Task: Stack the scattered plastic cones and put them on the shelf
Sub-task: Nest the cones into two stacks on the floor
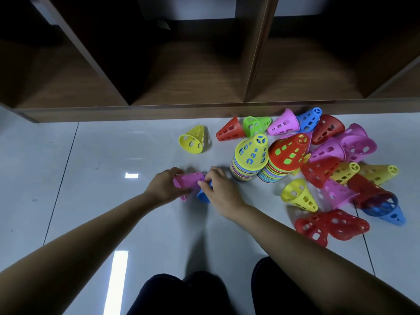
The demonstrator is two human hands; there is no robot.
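Okay so, working outward from the knees (181,292) at the bottom: both hands are down at the tile floor (91,155), close together, each clamped on a cone. The left hand (162,188) grips a pink cone (189,179) lying on its side. The right hand (219,190) is curled over a blue cone (203,196) that's mostly hidden under the fingers. The two cones touch.

Looks to me like the nesting step. I'd line both up on one axis, narrow tip into wide mouth, and push straight until the rims seat. Go in crooked and those holey walls will probably snag. Then I'd drop the pair over an existing stack rather than start a third.

Counts: two upright stacks just past the right hand, a yellow-topped stack (250,158) and a red-topped stack (286,155), side by side, with too many layers to count. Loose, I get roughly six red, five pink, four yellow, two blue (maybe one more nested), and one or two green, can't tell. One lone yellow cone (193,140) sits apart on the left; the rest is the pile of loose cones (318,171) right of the stacks. Plus the two in hand.

Farthest back, the wooden shelf (204,108) shows three open compartments, with no cones in them that I can see.
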